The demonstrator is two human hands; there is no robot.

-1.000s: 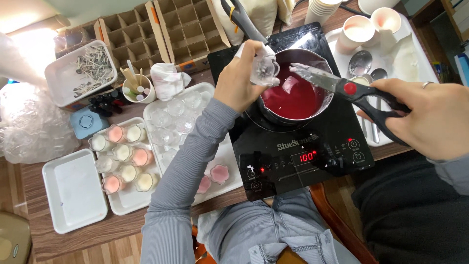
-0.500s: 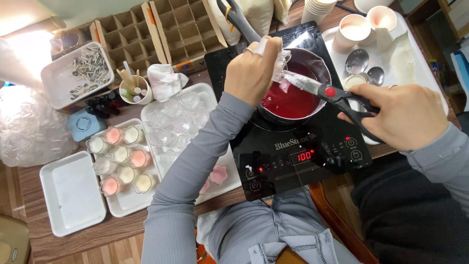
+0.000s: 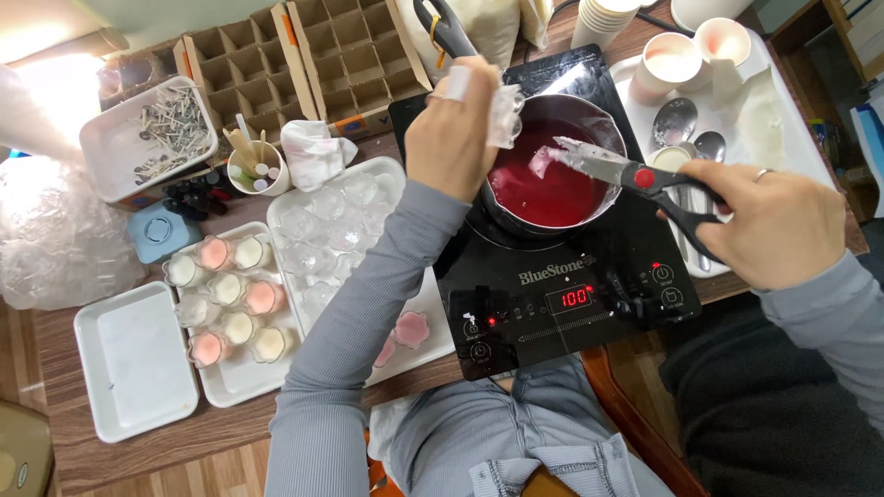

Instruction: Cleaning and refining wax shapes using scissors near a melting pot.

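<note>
I'm gripping the small clear flower-shaped glass cup (image 3: 505, 115) in my left hand (image 3: 456, 129), now tipped over the steel pot of red wax (image 3: 550, 175), while my right hand (image 3: 778, 225), fingers clenched in black-handled scissors (image 3: 635, 175), is pulling a wax chunk out.

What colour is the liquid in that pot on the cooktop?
Deep red, almost crimson, liquid fills the pot; the head view looks straight down into it.

wooden table (image 3: 64, 368) | black induction cooker (image 3: 552, 276) | 4 white trays (image 3: 133, 364) | cardboard dividers (image 3: 304, 55)
</note>
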